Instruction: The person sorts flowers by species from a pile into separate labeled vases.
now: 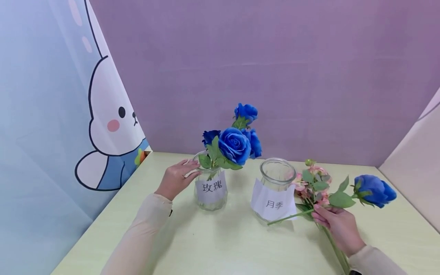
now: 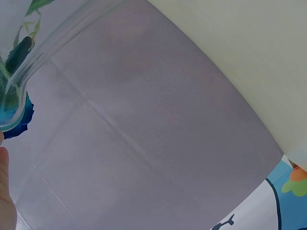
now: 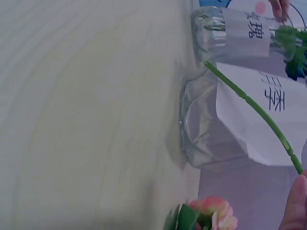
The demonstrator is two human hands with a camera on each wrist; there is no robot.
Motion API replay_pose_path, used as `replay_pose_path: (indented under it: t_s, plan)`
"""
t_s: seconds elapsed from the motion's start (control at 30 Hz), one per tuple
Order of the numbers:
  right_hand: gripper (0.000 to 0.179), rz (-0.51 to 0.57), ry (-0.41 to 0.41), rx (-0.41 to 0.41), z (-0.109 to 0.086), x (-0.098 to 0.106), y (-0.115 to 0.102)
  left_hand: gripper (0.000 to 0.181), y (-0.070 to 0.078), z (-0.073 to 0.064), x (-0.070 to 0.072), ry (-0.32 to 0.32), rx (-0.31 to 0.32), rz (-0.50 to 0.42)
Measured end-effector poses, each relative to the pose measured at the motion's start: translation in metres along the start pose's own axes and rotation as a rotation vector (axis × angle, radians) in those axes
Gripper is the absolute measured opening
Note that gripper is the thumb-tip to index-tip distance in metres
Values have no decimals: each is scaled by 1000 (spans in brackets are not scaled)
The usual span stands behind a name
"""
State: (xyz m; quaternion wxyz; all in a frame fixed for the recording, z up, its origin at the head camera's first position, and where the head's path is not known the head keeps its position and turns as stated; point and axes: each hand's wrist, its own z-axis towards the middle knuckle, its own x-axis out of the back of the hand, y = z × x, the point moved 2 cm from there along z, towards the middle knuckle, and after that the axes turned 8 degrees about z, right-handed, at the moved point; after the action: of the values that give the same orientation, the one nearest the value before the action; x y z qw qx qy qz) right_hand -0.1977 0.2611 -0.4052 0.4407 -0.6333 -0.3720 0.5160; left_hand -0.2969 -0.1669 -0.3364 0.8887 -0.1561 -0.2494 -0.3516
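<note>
My right hand [image 1: 338, 227] pinches the green stem of a single blue rose [image 1: 374, 190] between thumb and fingers. Its bloom points right, and the bare stem end [image 3: 225, 80] crosses in front of the paper label on the right glass jar [image 1: 277, 172]. At the left glass jar [image 1: 210, 204], which holds several blue roses [image 1: 235, 147], my left hand [image 1: 177, 177] grips the rim from the left side. In the left wrist view only part of the left thumb [image 2: 5, 191] shows, beside the jar's rim.
Pink flowers [image 1: 321, 177] with long green stems lie on the pale table [image 1: 233, 248], under and behind my right hand. White paper labels with characters are on both jars. A purple backdrop [image 1: 275, 76] stands behind, and a cartoon-printed curtain [image 1: 44, 152] hangs at left.
</note>
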Motion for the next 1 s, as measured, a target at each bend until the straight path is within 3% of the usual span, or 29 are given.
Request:
replay_pose_path:
  t_s: [0.17, 0.33, 0.67, 1.0]
  plan:
    - [5, -77, 7, 50, 10, -7, 8, 36, 1, 2, 0, 2, 10, -10]
    - [3, -79, 9, 112, 8, -32, 10, 36, 0, 3, -3, 12, 11, -22]
    - [17, -137, 48, 75, -12, -87, 20, 36, -2, -6, -3, 26, 16, -29]
    - [17, -26, 54, 256, -16, -112, 2, 35, -2, -3, -3, 11, 29, -16]
